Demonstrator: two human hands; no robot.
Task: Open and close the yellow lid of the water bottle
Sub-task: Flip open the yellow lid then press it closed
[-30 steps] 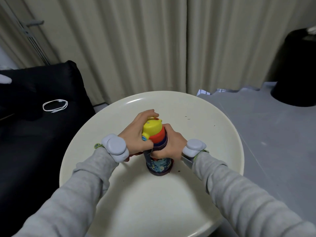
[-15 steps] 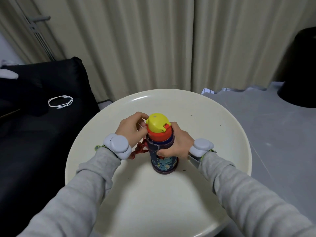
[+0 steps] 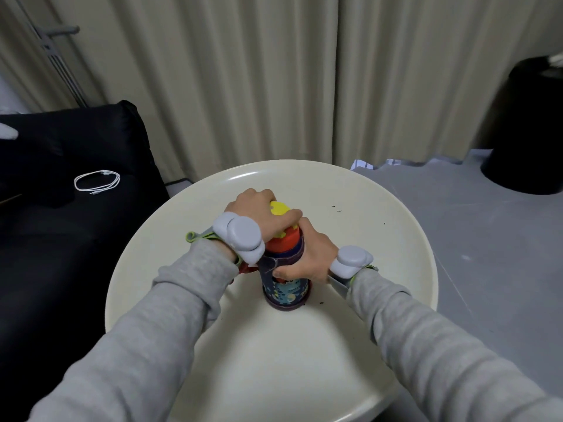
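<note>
Left hand [image 3: 259, 208] cupped over yellow lid [image 3: 278, 208], right hand [image 3: 307, 257] wrapped round upright bottle [image 3: 285, 292] on round table [image 3: 380, 239]. Bottle print unreadable.

Bottle [image 3: 285, 287] upright mid-table [image 3: 350, 345] — sofa [image 3: 61, 239] left, curtain [image 3: 274, 80] behind, bin [image 3: 530, 126] far right

Grey knit sleeves [image 3: 170, 315], rounded grey wrist devices [image 3: 240, 236], green straps [image 3: 192, 236]

A coiled white cable [image 3: 97, 183] is seen on a black sofa [image 3: 70, 226] (left of the round cream tabletop [image 3: 304, 345]); beige curtains [image 3: 274, 77] are hung behind.
</note>
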